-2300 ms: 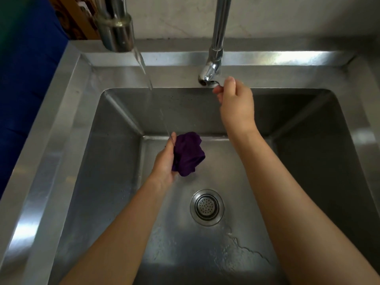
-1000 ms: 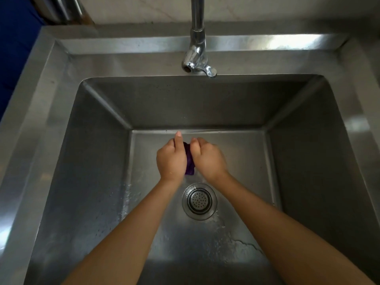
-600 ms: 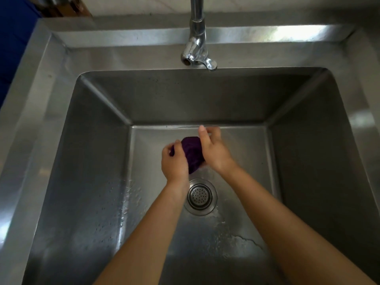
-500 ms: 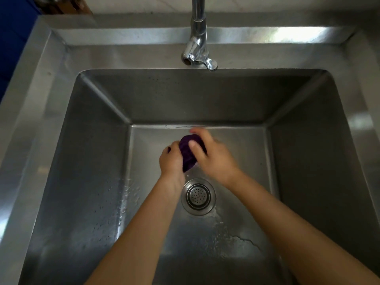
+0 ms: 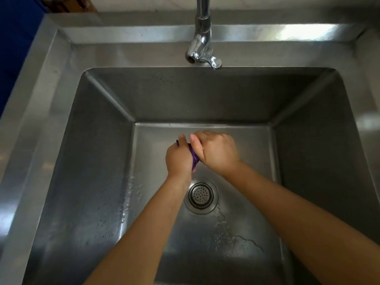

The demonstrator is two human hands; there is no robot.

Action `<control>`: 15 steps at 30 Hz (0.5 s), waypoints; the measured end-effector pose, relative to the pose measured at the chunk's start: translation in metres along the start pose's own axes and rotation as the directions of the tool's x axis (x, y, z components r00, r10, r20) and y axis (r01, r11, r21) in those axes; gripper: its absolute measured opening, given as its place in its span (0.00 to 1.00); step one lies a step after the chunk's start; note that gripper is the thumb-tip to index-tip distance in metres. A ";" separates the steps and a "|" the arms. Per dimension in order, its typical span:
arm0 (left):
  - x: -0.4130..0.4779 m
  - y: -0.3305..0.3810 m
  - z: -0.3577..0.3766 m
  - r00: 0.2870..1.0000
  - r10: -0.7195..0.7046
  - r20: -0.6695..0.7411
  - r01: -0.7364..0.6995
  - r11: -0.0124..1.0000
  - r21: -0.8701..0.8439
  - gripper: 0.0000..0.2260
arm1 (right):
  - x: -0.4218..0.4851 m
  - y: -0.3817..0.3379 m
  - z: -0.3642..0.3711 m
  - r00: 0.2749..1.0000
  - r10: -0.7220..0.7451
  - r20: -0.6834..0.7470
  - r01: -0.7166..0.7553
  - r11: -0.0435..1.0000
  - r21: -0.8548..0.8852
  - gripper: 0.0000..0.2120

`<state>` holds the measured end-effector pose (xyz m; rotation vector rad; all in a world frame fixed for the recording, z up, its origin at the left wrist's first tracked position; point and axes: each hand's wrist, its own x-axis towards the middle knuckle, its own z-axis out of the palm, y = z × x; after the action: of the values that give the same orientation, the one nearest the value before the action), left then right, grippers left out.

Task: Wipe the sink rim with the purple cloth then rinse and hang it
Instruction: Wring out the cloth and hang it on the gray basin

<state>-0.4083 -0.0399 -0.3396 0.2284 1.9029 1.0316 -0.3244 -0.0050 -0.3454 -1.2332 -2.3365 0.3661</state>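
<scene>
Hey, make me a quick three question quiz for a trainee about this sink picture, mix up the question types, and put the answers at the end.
1. True or false: water is running from the tap.
2. Multiple choice: where is the purple cloth? A) draped over the sink rim B) squeezed between both hands C) lying on the drain
3. Fill in: the hands are held above the sink floor, just behind the ____.

Key
1. False; no stream shows below the spout.
2. B; the left hand and right hand are closed around it, with only a strip of cloth showing.
3. Drain.
</scene>
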 end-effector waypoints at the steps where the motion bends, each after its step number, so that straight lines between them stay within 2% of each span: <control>1: 0.002 -0.001 0.002 0.992 0.096 -0.076 -0.092 0.994 0.060 0.23 | -0.001 -0.003 0.003 0.996 0.086 0.023 -0.086 0.996 0.017 0.31; 3: 0.000 0.001 0.002 0.945 0.292 -0.150 -0.247 0.933 0.262 0.22 | -0.001 -0.008 0.007 0.969 0.226 0.097 -0.233 0.970 0.065 0.31; 6: -0.002 0.002 0.001 0.877 0.467 -0.116 -0.368 0.805 0.465 0.21 | 0.002 -0.007 0.006 0.912 0.357 0.201 -0.385 0.915 0.122 0.29; 10: 0.001 0.000 0.001 0.824 0.562 -0.074 -0.464 0.744 0.480 0.21 | 0.011 -0.006 0.001 0.793 0.454 0.407 -0.561 0.804 0.198 0.22; 13: 0.000 0.002 0.002 0.784 0.621 0.015 -0.541 0.670 0.508 0.19 | 0.020 0.001 -0.002 0.728 0.534 0.430 -0.674 0.673 0.306 0.21; 15: -0.001 -0.002 0.003 0.791 0.609 0.061 -0.565 0.688 0.454 0.20 | 0.025 0.003 -0.005 0.667 0.587 0.459 -0.743 0.564 0.359 0.21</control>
<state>-0.4050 -0.0400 -0.3404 1.1548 2.1967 0.9865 -0.3319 0.0175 -0.3359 -1.8198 -1.6355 1.4369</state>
